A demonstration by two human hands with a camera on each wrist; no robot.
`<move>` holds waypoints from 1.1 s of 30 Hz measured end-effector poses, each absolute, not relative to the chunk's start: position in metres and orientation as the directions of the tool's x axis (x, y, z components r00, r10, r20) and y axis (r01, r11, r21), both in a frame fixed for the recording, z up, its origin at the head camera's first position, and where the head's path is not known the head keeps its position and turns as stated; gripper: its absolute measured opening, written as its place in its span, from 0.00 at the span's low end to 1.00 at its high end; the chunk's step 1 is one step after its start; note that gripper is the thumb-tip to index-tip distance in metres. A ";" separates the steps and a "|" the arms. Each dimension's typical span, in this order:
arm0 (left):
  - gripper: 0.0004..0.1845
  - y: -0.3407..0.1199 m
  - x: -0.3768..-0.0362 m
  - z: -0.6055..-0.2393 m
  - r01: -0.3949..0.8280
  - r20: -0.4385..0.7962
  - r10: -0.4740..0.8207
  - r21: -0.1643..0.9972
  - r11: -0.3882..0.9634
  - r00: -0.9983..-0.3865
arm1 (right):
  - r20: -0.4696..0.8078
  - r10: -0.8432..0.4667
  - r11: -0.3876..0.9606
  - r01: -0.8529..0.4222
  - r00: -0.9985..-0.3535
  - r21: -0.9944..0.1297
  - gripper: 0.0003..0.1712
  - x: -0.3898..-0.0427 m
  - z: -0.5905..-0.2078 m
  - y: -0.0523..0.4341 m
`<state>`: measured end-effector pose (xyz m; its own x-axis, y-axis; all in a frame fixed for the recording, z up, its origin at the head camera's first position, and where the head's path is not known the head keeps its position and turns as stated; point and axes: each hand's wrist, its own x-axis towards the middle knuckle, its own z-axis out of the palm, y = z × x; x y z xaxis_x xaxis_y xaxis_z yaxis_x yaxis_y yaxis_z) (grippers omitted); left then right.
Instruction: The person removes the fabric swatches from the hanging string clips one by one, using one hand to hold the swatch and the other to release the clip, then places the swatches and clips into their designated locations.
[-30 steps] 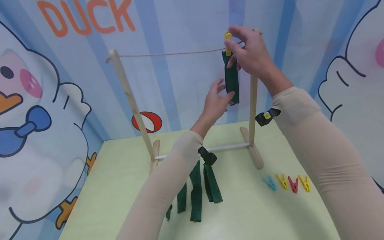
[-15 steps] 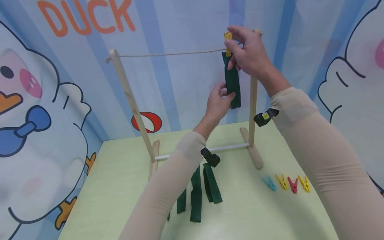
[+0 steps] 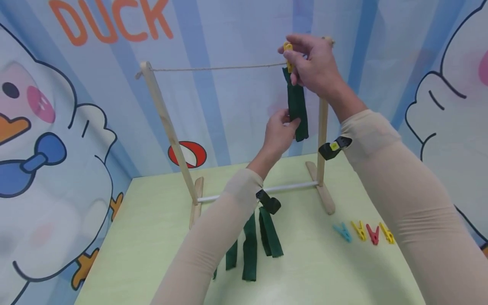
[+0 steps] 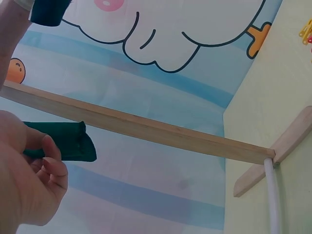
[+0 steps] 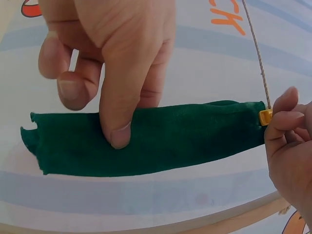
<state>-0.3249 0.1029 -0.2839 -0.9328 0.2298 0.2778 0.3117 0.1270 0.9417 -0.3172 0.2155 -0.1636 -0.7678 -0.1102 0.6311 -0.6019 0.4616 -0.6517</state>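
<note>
A dark green cloth strip [image 3: 297, 99] hangs from the string [image 3: 217, 67] near the rack's right post. My left hand [image 3: 279, 132] pinches it by its lower part; in the right wrist view the thumb [image 5: 120, 134] lies across the front of the cloth [image 5: 180, 139]. Up at the string, my right hand [image 3: 319, 65] holds a yellow clothespin [image 3: 288, 53] that sits over the strip's top end. Seen from the right wrist, only a small part of this clothespin [image 5: 265, 117] shows beside the fingers. The left wrist view shows the cloth's loose end [image 4: 80, 141] past the left fingers.
The wooden rack's left post [image 3: 165, 123], right post [image 3: 322, 140] and white crossbar [image 3: 291, 186] stand on a pale table [image 3: 152, 237]. More green strips [image 3: 249, 250] lie in front, partly behind the left sleeve. Several clothespins [image 3: 372, 234] lie at right, near the right sleeve.
My left hand and the strip's lower end have shifted slightly down and to the right. The right hand has moved little and still holds the yellow clothespin at the string.
</note>
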 end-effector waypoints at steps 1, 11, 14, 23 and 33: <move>0.13 0.103 -0.324 -0.284 0.310 0.276 0.226 0.941 0.134 -0.934 | 0.624 -0.106 0.450 -0.597 -0.774 -0.664 0.26 -0.317 -0.164 0.216; 0.11 0.101 -0.322 -0.286 0.338 0.303 0.209 0.928 0.156 -0.930 | 0.591 -0.044 0.359 -0.565 -0.805 -0.743 0.20 -0.319 -0.161 0.216; 0.10 0.100 -0.322 -0.286 0.337 0.303 0.212 0.929 0.150 -0.929 | 0.583 -0.023 0.309 -0.560 -0.812 -0.768 0.18 -0.319 -0.158 0.215; 0.11 0.098 -0.321 -0.284 0.346 0.313 0.227 0.930 0.127 -0.922 | 0.587 0.080 0.201 -0.564 -0.806 -0.801 0.15 -0.320 -0.155 0.212; 0.10 0.096 -0.323 -0.285 0.344 0.307 0.245 0.931 0.124 -0.920 | 0.597 0.103 0.115 -0.587 -0.796 -0.802 0.13 -0.323 -0.155 0.212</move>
<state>-0.3226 0.0955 -0.2853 -0.9196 0.2451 0.3072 0.3439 0.1236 0.9308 -0.3227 0.2117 -0.1549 -0.7957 0.1028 0.5970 -0.5866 0.1152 -0.8017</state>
